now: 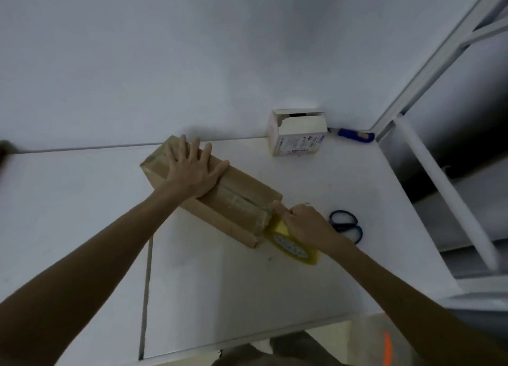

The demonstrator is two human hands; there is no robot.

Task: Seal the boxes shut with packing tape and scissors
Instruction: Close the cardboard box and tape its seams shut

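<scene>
A long brown cardboard box (242,197) lies diagonally on the white table (82,200), with clear tape running along its top seam. My left hand (192,167) presses flat on the box's far end, fingers spread. My right hand (305,222) grips a yellowish roll of packing tape (291,244) at the box's near right end, index finger pointing onto the tape at the box edge. Blue-handled scissors (347,226) lie on the table just right of my right hand, partly hidden by it.
A small white carton (298,133) with a torn-open top stands at the back by the wall. A blue-handled tool (354,134) lies to its right. A white metal frame (439,173) borders the table's right side. The table's front edge is near my body.
</scene>
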